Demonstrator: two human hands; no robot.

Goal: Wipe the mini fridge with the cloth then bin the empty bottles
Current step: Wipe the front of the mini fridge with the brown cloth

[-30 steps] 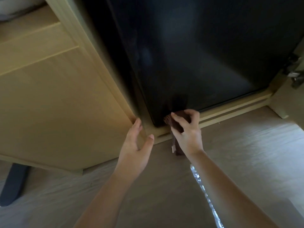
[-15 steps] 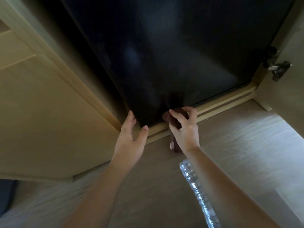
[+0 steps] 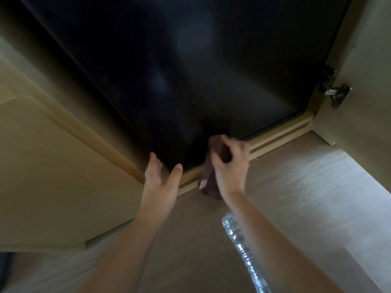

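Two hands work low in the middle of the frame, in front of a dark door. At far left a pale wooden cabinet panel (image 3: 53, 176) slants down toward the floor (image 3: 306, 187). Just right of it the left hand (image 3: 160, 182) is spread, its fingers (image 3: 152, 163) straight and the thumb held apart, holding nothing. It sits at the lower left corner of the mini fridge (image 3: 190, 70), though whether it actually touches the frame cannot be told.

The fridge's black door fills the upper centre. At its bottom edge is the brown cloth (image 3: 220, 151), bunched up, with a loose tail hanging toward the floor. The right hand (image 3: 230, 168) has its fingers curled round the bunched part and presses it against the door's lower rim.

The cloth looks soft and limp, so it is best held wadded in the palm, as here, with the tail tucked in.

Lower right of centre, a clear ribbed bottle (image 3: 241, 235) lies on the floor, partly hidden under the right forearm. It is likely light, thin-walled and easily crushed, and the sensible hold is round its middle. At upper right a metal hinge (image 3: 336, 94) shows.
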